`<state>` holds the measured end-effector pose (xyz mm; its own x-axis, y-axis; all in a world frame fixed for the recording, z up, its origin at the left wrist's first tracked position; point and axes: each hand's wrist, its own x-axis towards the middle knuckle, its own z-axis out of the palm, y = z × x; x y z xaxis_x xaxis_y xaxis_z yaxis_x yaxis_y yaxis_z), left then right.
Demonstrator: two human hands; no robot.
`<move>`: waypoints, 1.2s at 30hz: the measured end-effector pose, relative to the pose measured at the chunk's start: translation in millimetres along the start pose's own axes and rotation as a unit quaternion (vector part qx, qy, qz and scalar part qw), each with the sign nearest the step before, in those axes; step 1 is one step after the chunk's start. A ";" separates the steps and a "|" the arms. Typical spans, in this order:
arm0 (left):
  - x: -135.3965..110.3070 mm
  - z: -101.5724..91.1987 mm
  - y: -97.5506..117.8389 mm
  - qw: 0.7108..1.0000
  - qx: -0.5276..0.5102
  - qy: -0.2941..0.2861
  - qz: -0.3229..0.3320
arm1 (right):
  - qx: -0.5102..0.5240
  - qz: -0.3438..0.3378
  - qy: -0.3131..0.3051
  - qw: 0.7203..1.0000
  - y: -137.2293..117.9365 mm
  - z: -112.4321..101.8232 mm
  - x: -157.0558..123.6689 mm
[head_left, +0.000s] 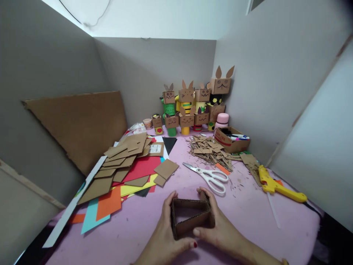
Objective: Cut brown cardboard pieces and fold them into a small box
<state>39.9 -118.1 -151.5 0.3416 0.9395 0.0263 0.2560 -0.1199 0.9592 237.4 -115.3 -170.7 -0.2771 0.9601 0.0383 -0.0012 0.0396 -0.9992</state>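
Observation:
Near the front of the table, a folded brown cardboard frame point(191, 224) is held between both hands, with pink tabletop showing through its open middle. My left hand point(167, 235) is curled around its left side, thumb low in front, a dark red nail visible. Around the right side, where one flap stands apart from the main loop, my right hand point(219, 226) is closed with its thumb at the front. White-handled scissors point(212, 178) lie just beyond the frame, blades pointing to the far left. Two small cardboard squares point(166, 169) rest left of the scissors.
Cardboard pieces point(121, 162) and coloured paper point(109, 204) pile up at left beside a long white strip point(74, 204). A yellow glue gun point(281, 187) lies at right. Behind are cardboard scraps point(205, 149), a pen box point(231, 141) and several cardboard animal figures point(186, 119).

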 end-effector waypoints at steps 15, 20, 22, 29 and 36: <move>-0.6 -1.6 -5.6 1.000 0.017 0.008 -0.007 | -0.001 -0.019 -0.031 0.999 -8.1 -6.9 -6.1; -3.4 -0.4 1.5 0.999 0.045 0.000 -0.009 | -0.039 -0.032 -0.023 0.998 3.1 -6.0 -4.5; -4.7 0.4 3.9 0.998 0.059 -0.001 -0.003 | -0.056 -0.034 -0.016 0.998 3.0 -5.2 -3.6; -6.1 1.9 4.2 0.995 0.102 -0.013 0.013 | -0.078 -0.021 -0.006 0.997 -0.4 -3.8 -2.2; -8.2 5.5 5.9 0.989 0.141 0.013 0.035 | -0.056 -0.015 0.003 0.998 -3.4 0.9 -0.3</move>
<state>43.6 -128.3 -147.6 0.3445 0.9333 0.1010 0.4765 -0.2666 0.8378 236.7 -116.0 -167.4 -0.2734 0.9594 0.0690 0.0990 0.0994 -0.9901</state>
